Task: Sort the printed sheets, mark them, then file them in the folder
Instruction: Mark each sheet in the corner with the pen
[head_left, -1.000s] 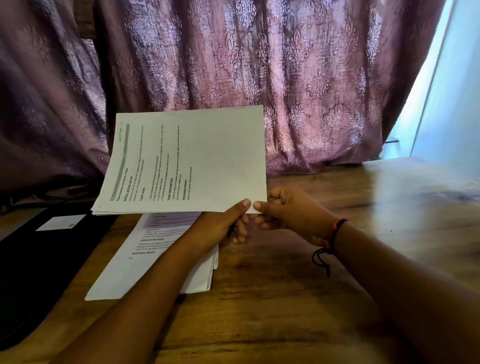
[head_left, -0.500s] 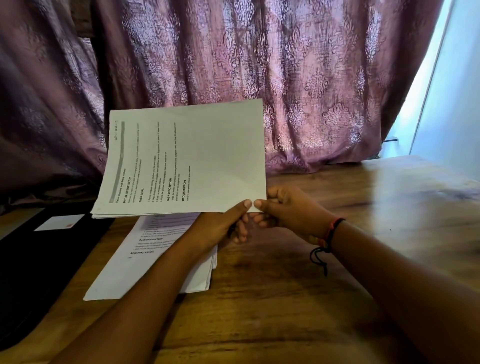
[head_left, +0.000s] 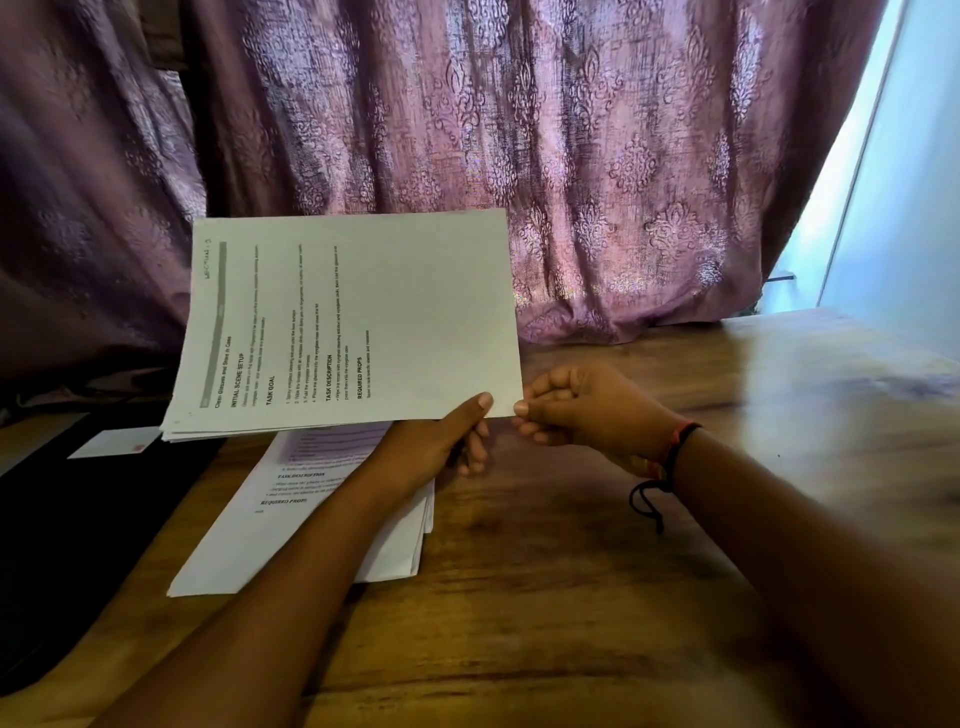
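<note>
At frame centre the left hand gripped the raised printed sheets by their lower right corner, thumb on top. The right hand pinched that corner's edge. Another stack lay below on the table.

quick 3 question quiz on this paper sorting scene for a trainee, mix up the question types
1. True or false: the raised sheets lie flat on the wooden table.
2. Who holds the raised sheets? A) one hand alone B) the left hand and the right hand, both at one corner C) no hands
3. Short answer: what lies on the table below the raised sheets?

Key
1. False: they are held up above the table.
2. B
3. A pile of printed sheets.
</note>
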